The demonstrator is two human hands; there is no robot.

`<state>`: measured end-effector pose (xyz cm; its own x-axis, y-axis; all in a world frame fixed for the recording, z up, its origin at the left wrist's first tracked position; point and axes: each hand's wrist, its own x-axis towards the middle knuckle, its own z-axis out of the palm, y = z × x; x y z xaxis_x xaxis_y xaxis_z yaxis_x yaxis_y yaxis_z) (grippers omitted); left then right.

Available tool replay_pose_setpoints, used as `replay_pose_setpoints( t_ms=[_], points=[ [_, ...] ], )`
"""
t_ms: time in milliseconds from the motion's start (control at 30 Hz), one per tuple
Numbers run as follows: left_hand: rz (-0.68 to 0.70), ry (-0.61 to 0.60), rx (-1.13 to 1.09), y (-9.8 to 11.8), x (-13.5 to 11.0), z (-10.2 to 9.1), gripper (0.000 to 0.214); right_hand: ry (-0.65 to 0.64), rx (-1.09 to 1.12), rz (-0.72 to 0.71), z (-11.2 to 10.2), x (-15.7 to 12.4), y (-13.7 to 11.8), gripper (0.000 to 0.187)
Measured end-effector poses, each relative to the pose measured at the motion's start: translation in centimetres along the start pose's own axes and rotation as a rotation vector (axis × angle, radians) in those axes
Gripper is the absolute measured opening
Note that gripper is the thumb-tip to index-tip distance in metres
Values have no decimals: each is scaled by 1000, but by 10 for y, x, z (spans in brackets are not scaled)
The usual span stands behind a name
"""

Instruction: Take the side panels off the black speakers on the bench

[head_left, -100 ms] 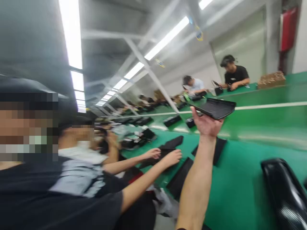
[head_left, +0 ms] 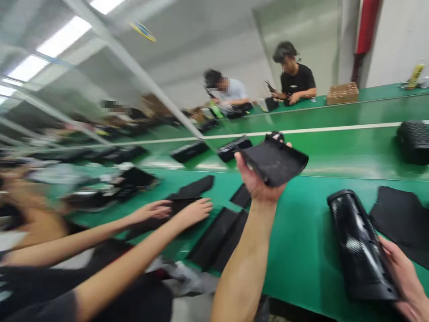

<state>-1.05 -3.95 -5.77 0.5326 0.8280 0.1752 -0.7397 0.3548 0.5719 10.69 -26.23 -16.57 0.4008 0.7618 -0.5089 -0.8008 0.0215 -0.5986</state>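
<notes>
1. Our left hand, "L hand" [head_left: 256, 181], is up in the air, palm up, fingers curled round the edge of a matte black plastic panel [head_left: 275, 161]. It's a firm grip, not a pinch; the fingertips show just over the far rim.
2. Our right hand, "R hand" [head_left: 404, 279], is low at the right edge of view, fingers spread against the lower end of a glossy black plastic shell [head_left: 360, 246]. Can't tell if it's gripping or only steadying; the shell lies long & tilted over the green-topped table [head_left: 301, 264], w/ a black sheet [head_left: 400, 219] just beside it.
3. Step in hand, as we judge it: panel raised to look it over, shell kept close by R hand.
4. What this calls for: a steady L-hand hold, as the panel's held by that hand alone & nothing under it. R hand needs to stay on the shell if it's loose.
5. Left of our arm, a co-worker's two hands [head_left: 189, 212] reach over dark flat pieces [head_left: 214, 237] on the table.
6. Across the far green belt [head_left: 321, 152]: black parts in a row, two more workers, a cardboard box [head_left: 342, 93] & a yellow bottle [head_left: 415, 76].
</notes>
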Motion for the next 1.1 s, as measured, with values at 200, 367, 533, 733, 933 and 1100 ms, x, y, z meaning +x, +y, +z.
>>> replay_pose_setpoints(
  t_ms=[200, 367, 533, 733, 933, 1100],
  points=[
    [-471, -1, -299, -62, -137, -76, 77, 141, -85, 22, -69, -53, -10, 48],
    [-400, -5, -379, -91, -191, -78, 66, -5, -622, -167, -56, -45, -65, 82],
    [-352, -85, -365, -94, -181, -58, 66, -150, -1262, -563, -8, -54, -101, 83],
    [-215, -103, -358, -94, -176, -43, 61, -408, -1679, -729, 52, -67, -90, 79],
    [-164, -73, -368, -96, -177, -42, 77, -591, -1817, -789, 66, -55, -97, 80],
    [-148, -115, -359, -96, -178, -42, 83, -649, -1878, -800, 69, -55, -98, 84]
  ],
)
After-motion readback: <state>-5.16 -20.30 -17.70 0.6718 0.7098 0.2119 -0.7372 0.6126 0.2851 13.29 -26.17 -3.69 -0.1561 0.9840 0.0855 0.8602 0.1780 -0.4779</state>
